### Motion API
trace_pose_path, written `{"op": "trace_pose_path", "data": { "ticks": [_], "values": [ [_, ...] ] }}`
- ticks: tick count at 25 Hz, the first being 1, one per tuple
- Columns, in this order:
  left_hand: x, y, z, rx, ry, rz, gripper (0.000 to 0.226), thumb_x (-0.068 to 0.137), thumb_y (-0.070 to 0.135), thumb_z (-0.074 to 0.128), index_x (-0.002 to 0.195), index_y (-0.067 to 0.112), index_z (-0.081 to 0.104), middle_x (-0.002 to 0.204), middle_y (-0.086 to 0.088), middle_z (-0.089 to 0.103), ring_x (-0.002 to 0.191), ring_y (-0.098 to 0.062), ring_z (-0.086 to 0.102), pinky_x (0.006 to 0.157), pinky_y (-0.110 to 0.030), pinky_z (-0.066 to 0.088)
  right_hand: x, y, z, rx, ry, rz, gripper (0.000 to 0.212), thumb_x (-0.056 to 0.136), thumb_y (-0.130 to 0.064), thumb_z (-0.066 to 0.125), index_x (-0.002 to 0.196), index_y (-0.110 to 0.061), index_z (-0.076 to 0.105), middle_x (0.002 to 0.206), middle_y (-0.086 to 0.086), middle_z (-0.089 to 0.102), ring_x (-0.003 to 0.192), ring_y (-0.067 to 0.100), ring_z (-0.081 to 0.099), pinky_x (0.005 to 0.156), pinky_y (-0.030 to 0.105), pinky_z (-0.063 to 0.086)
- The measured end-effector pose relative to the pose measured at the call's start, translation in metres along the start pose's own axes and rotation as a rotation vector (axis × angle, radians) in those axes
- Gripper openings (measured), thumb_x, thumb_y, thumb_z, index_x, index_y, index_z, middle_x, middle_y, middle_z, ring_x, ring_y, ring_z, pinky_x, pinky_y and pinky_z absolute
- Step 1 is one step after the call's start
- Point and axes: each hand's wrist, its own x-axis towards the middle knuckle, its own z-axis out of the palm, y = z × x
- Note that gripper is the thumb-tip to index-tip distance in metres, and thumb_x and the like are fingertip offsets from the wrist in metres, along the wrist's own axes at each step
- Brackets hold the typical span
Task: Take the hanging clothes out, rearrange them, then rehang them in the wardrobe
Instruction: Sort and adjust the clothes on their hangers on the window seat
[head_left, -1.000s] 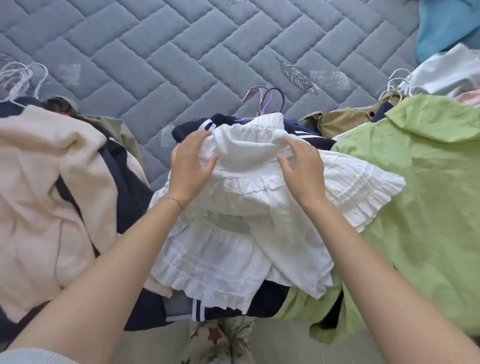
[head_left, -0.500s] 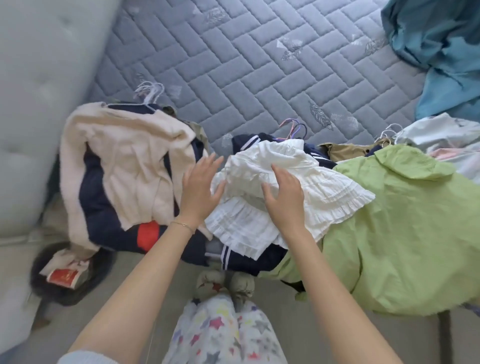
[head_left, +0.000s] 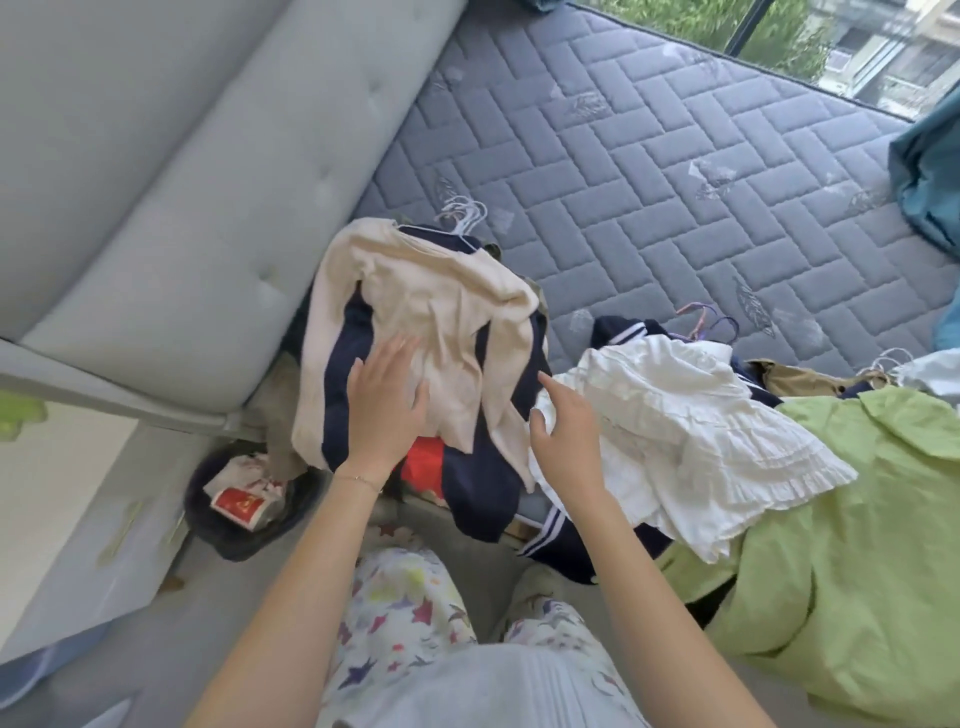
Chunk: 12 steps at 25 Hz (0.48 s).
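my left hand (head_left: 387, 410) lies flat, fingers spread, on the cream sweater (head_left: 426, 296), its length running away from me toward the hanger hooks (head_left: 464, 215); my right hand (head_left: 569, 441) hovers slack and empty just right of it.
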Motion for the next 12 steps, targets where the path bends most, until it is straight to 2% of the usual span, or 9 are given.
{"op": "trace_pose_path", "data": {
  "ticks": [4, 7, 12],
  "values": [
    [0.041, -0.063, -0.033, -0.021, -0.113, 0.037, 0.054, 0.095, 0.022, 0.054, 0.147, 0.022, 0.039, 0.157, 0.002, 0.033, 0.147, -0.019, 0.023, 0.119, -0.050, 0.019, 0.036, -0.048, 0.050, -0.012, 0.080, 0.026, 0.047, 0.089, -0.012, 0.057, 0.136, -0.013, 0.053, 0.131, 0.003, 0.059, 0.121, 0.019, 0.052, 0.104, 0.031, 0.039],
    [0.072, -0.101, -0.046, -0.031, -0.181, 0.093, 0.053, 0.098, 0.025, 0.051, 0.149, 0.024, 0.037, 0.158, 0.004, 0.029, 0.148, -0.017, 0.021, 0.121, -0.044, 0.014, 0.055, -0.070, 0.076, 0.035, 0.131, 0.128, 0.047, 0.090, -0.015, 0.057, 0.137, -0.017, 0.051, 0.134, -0.002, 0.056, 0.126, 0.015, 0.048, 0.107, 0.035, 0.040],
    [0.133, -0.150, -0.037, -0.002, -0.239, 0.140, 0.052, 0.097, 0.027, 0.052, 0.147, 0.023, 0.039, 0.158, 0.003, 0.030, 0.147, -0.018, 0.023, 0.120, -0.042, 0.018, 0.104, -0.080, 0.106, 0.025, 0.165, 0.191, 0.047, 0.090, -0.015, 0.056, 0.137, -0.018, 0.051, 0.135, -0.001, 0.056, 0.128, 0.016, 0.047, 0.108, 0.034, 0.038]
  ]
}}
